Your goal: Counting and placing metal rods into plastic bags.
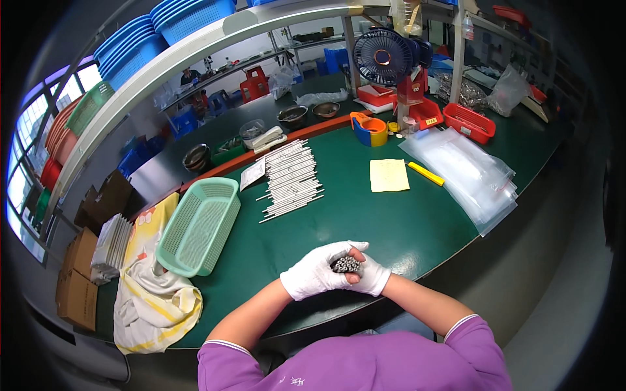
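My gloved fingers (339,251) curl tight around a bundle of small metal rods (346,264), ends facing up, low in the frame's centre. My left hand (315,272) and right hand (372,275) press together around it. Above lie white rods (291,179); a green basket (197,225) sits left.

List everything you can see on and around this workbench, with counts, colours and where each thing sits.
bundle of metal rods: one, silvery, gripped between both hands
white rods: a stack, mid-table
basket: one, mint green, left of the rods
yellow cloth: one, centre right
yellow marker: one, beside the cloth
clear bags: a pile, right side
fan: one, dark blue, far edge
red tray: one, far right
left hand: white glove, around the bundle
right hand: white glove, around the bundle
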Motion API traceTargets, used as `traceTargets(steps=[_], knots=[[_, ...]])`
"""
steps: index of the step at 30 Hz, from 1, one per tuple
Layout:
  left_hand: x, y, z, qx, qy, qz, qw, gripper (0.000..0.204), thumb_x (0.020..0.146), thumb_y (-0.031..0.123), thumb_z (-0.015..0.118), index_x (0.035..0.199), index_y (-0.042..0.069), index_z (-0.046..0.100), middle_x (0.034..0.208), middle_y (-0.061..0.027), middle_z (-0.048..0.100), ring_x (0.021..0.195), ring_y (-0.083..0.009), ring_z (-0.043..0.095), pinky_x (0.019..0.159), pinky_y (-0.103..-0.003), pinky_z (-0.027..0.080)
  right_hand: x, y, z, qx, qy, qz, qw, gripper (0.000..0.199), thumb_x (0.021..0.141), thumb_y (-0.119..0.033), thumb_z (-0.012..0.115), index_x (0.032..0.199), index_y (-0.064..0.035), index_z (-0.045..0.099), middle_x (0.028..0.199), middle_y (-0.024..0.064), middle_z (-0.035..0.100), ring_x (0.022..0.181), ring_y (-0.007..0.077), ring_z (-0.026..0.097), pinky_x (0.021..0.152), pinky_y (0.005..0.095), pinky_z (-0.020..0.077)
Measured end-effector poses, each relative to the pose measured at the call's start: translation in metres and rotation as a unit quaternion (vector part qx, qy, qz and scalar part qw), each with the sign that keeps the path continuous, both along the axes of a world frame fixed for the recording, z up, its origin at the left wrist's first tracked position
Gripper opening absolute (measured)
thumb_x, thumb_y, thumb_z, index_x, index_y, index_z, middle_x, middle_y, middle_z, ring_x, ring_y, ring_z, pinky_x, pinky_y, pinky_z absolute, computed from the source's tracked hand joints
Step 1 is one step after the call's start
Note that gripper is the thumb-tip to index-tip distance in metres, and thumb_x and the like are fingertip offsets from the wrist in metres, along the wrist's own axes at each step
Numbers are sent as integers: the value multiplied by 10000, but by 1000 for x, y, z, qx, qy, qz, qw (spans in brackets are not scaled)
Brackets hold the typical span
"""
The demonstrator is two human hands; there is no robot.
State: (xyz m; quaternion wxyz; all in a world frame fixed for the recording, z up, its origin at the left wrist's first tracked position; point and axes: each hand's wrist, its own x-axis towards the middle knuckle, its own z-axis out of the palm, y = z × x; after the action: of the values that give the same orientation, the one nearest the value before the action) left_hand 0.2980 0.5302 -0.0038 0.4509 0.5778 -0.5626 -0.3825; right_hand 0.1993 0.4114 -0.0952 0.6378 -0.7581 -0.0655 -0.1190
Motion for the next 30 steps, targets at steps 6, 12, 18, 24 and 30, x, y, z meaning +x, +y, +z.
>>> traceTargets(steps=[6, 12, 18, 24, 30], knots=[[40, -6, -9, -34, 134, 63, 988, 399, 784, 221, 705, 1090, 30, 534, 1177, -135, 585, 1039, -170, 551, 929, -313, 426, 48, -6, 37, -66, 52, 34, 996, 380, 748, -206, 682, 1066, -52, 540, 976, 107, 605, 927, 223, 592, 829, 334, 479], [61, -6, -27, -62, 269, 116, 954, 399, 767, 208, 749, 1039, 39, 511, 1011, -76, 600, 1042, -195, 562, 933, -335, 438, 67, -4, 27, 73, 92, 46, 992, 489, 713, -207, 740, 1113, -40, 513, 1024, 91, 588, 969, 211, 574, 859, 324, 462], [68, -6, -33, -47, 271, 95, 957, 606, 731, 296, 777, 1164, 23, 453, 1092, -106, 607, 1078, -193, 546, 970, -344, 411, 64, -13, 39, -80, 54, 47, 994, 506, 730, -238, 746, 1132, -37, 514, 1063, 98, 554, 1006, 222, 545, 884, 330, 443], [69, -7, -34, -33, 277, 100, 955, 696, 721, 333, 780, 1214, 13, 407, 1145, -138, 594, 1093, -202, 537, 981, -350, 401, 64, -13, 42, -41, 123, 50, 990, 501, 722, -244, 749, 1119, -37, 525, 1031, 100, 572, 986, 226, 549, 860, 331, 449], [69, -7, -38, -36, 299, 134, 944, 619, 722, 321, 778, 1158, 13, 465, 1123, -147, 612, 1088, -204, 550, 948, -341, 435, 65, -15, 39, -44, 105, 44, 992, 482, 752, -244, 728, 1131, -32, 520, 1034, 101, 577, 981, 216, 558, 853, 327, 455]])
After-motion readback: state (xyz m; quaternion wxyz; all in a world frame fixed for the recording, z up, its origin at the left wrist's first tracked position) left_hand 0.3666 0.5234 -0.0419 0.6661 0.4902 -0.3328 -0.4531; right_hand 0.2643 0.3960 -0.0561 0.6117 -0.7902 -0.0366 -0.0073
